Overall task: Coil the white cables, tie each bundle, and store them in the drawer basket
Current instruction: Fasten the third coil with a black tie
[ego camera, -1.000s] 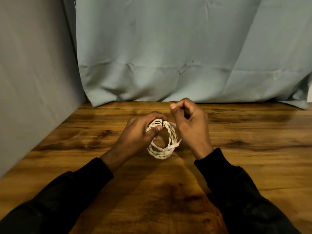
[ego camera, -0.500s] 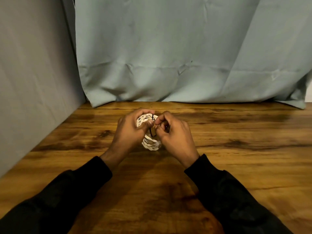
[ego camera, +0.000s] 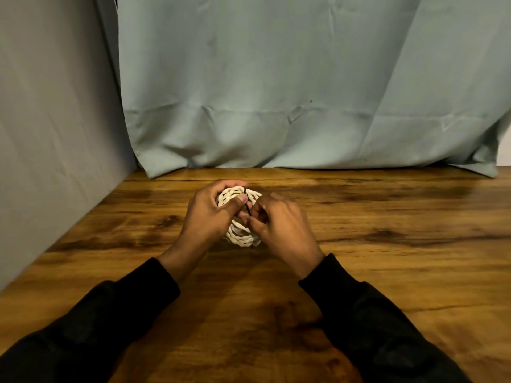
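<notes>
One white cable (ego camera: 240, 217) is already wound into a coil, held just above the table (ego camera: 387, 258) between both hands. The left hand (ego camera: 211, 214) grips the coil's top, thumb pressed on it; the right hand (ego camera: 279, 225) pinches a thin black tie (ego camera: 247, 208) crossing the strands. Tying looks under way, not finished. No drawer basket or other cables are in view, so storing remains.

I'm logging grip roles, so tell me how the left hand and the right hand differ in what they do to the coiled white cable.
The left hand grips the top of the coiled white cable, thumb pressed on its strands; the right hand pinches the thin black tie beside it. The left hand sits slightly farther from the camera than the right hand. Both wear black sleeves and meet above the brown wooden table.
</notes>
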